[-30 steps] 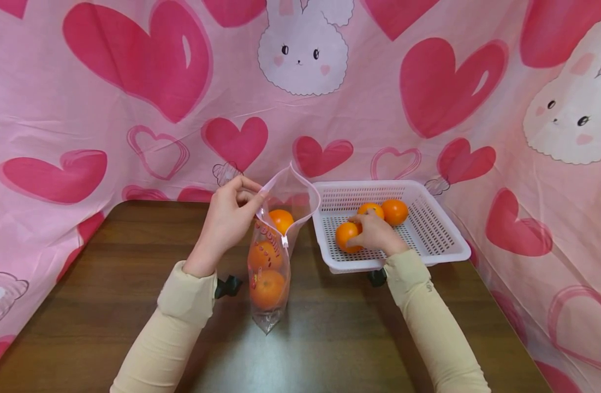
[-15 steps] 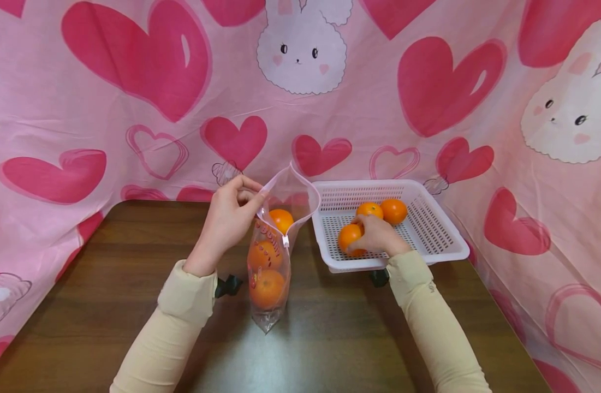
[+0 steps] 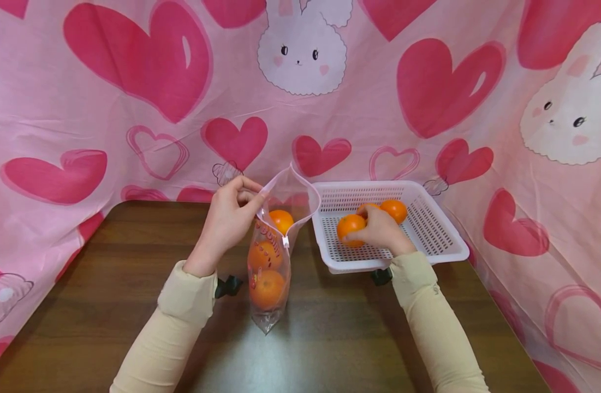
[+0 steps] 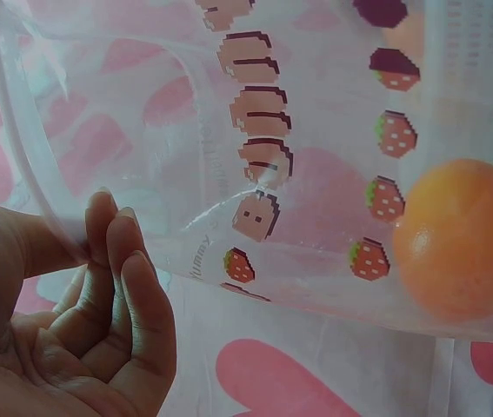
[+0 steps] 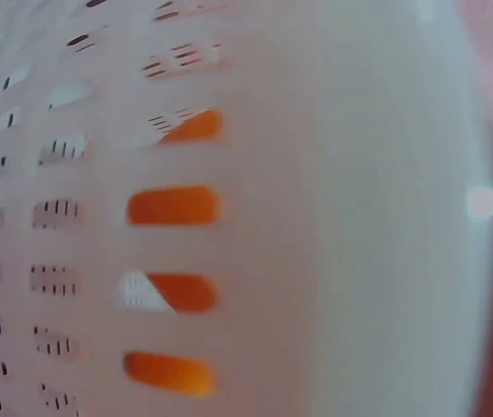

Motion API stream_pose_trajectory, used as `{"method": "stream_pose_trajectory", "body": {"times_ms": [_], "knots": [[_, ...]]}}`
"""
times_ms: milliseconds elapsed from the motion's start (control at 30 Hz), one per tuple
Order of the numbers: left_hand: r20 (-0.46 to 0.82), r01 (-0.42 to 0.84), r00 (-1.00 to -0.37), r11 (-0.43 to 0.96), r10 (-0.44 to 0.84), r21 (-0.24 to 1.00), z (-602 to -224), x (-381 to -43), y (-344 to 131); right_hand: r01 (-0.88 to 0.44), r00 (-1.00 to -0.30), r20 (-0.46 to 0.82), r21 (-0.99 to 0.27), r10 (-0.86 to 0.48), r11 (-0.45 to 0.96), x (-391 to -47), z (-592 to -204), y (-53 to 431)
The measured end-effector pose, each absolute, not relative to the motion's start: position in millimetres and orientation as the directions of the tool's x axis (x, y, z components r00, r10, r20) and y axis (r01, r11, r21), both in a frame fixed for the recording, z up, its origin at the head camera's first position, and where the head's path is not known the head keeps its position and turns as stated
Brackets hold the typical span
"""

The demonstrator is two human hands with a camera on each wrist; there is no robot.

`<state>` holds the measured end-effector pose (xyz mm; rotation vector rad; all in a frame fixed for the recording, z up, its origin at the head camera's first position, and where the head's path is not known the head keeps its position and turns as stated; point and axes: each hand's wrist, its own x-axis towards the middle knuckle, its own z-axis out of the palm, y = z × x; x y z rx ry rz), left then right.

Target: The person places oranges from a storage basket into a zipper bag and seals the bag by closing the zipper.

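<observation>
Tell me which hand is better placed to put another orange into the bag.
The right hand, I'd judge: it grips an orange in the basket, while the left hand pinches the open bag by its rim.

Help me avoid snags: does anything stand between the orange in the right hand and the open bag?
Yes: the left rim of the basket. The orange in the right hand is inside it, so probably must clear that rim. Nothing else visible blocks the bag.

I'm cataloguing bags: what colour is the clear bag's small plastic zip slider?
White; the slider shows best in the head view.
</observation>
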<state>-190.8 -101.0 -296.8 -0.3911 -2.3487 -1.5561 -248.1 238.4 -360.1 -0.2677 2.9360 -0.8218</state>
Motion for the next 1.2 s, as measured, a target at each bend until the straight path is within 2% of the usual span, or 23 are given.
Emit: {"method": "stream_pose_trajectory", "body": {"times_ms": [600,867,1200], "knots": [[0.398,0.39,-0.915,0.381,0.06,0.838,-297,-191,-101,-0.211,-0.977,0.161,-0.621,-0.14,0.755,-239,-337,229],[0.389,0.382,-0.919,0.376,0.06,0.844,-297,-190,-101,-0.177,-0.979,0.2,-0.685,-0.051,0.707,-229,-323,222],[0.394,0.387,-0.917,0.375,0.062,0.842,-298,-191,-100,-0.292,-0.921,0.39,-0.692,0.002,0.66,-217,-300,211]]}}
